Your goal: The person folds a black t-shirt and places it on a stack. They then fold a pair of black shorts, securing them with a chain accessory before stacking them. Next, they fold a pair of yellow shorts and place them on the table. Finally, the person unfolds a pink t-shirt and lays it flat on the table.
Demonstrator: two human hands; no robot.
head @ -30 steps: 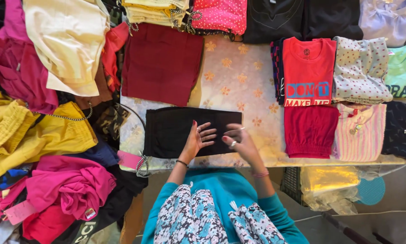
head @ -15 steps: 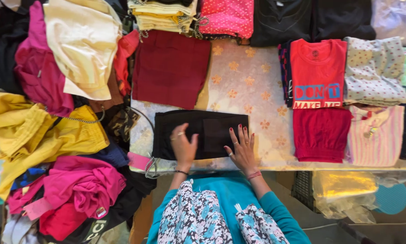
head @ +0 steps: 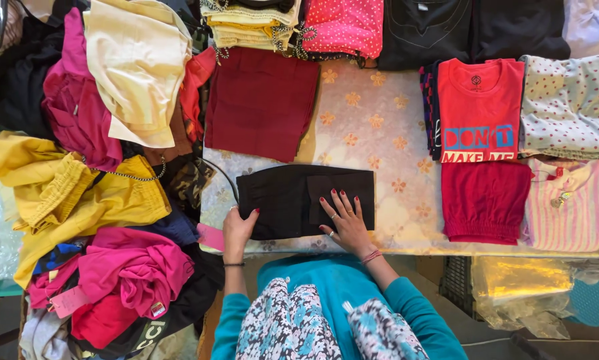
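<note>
Black garment [head: 293, 200] — left hand [head: 238, 230] now at its edge, right hand [head: 345, 220] flat.

We see the scene evenly and brightly lit, with soft light that seems to come from above. Colours are vivid across the pale floral-patterned cloth-covered worktop [head: 373, 133]. Shadows are faint: only a thin one beneath the right hand [head: 345, 223] on the folded black fabric garment [head: 286, 200], whose folds are hard to read in the dark cloth. The crinkled clear plastic bag [head: 519, 293] at lower right catches a yellowish glare. Focus is sharp, with slight softening towards the left edge.
</note>
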